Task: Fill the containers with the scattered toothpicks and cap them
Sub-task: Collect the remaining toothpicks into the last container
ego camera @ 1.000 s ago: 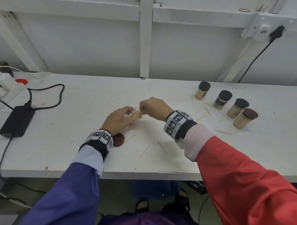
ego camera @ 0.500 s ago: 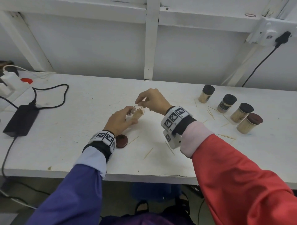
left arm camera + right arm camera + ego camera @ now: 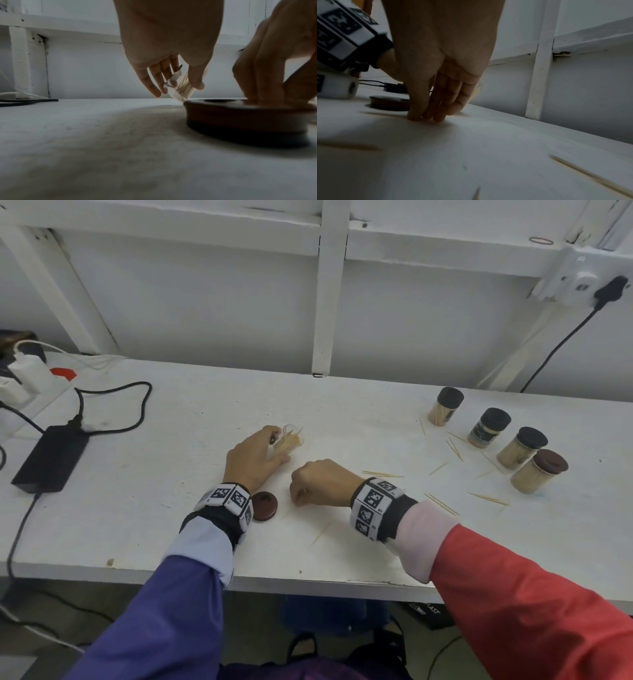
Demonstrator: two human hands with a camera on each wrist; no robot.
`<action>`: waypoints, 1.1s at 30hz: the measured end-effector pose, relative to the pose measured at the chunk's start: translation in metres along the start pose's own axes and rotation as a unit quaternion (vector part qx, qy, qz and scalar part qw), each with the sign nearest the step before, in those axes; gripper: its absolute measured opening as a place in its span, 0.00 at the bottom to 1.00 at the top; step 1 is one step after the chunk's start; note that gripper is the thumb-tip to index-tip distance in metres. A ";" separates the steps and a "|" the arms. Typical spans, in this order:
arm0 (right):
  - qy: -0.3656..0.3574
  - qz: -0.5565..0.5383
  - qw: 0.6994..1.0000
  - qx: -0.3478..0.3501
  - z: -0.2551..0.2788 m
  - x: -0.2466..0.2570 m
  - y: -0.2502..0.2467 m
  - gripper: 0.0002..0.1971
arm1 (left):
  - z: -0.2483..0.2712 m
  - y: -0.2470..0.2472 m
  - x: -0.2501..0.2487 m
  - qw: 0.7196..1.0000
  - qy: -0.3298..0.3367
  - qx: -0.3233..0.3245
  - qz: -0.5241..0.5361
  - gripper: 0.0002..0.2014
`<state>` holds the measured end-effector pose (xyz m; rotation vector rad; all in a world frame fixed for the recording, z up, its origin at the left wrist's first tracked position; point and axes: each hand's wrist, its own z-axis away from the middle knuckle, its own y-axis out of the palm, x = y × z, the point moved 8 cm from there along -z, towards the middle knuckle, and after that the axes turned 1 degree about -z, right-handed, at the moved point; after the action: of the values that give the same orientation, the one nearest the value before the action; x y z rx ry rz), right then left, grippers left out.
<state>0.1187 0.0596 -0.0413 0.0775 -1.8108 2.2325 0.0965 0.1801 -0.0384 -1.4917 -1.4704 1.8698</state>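
1. On the white, matte, scuffed table (image 3: 171, 474), the left hand (image 3: 251, 460) grips a small clear cylindrical container (image 3: 289, 440), tilted and uncapped, packed with thin pale wooden toothpicks.
2. Just right of it, the right hand (image 3: 320, 482) has its fingertips (image 3: 426, 115) pressed down on the tabletop beside a loose toothpick (image 3: 385, 114); whether they pinch it cannot be told.
3. One round, flat, dark brown cap (image 3: 264, 505) lies by the left wrist.
4. Four capped containers (image 3: 445, 410) stand in a diagonal row at the right: three black-topped, one brown-topped.
5. Roughly a dozen toothpicks (image 3: 382, 474) lie scattered flat between hands and row.
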 end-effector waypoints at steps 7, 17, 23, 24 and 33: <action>0.036 -0.032 0.996 -0.080 0.016 -0.032 -0.022 0.05 | 0.000 0.000 0.000 1.000 -0.002 0.005 -0.006 0.24; 0.119 0.022 0.955 -0.269 0.015 -0.066 -0.064 0.05 | 0.001 0.005 -0.008 0.999 0.025 0.032 -0.001 0.24; 0.140 -0.083 0.923 -0.350 0.020 -0.066 -0.067 0.15 | 0.003 0.006 -0.011 0.998 0.031 0.042 0.035 0.24; 0.160 -0.097 0.926 -0.327 0.018 -0.070 -0.061 0.19 | 0.003 0.004 -0.011 0.998 0.031 0.037 0.035 0.24; 0.117 -0.195 0.957 -0.178 0.021 -0.053 -0.028 0.29 | 0.002 0.000 -0.006 1.000 0.011 0.013 0.022 0.26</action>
<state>0.1741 0.0357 -0.0205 0.0864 -1.8450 1.5587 0.0972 0.1745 -0.0354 -1.5394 -1.4089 1.8846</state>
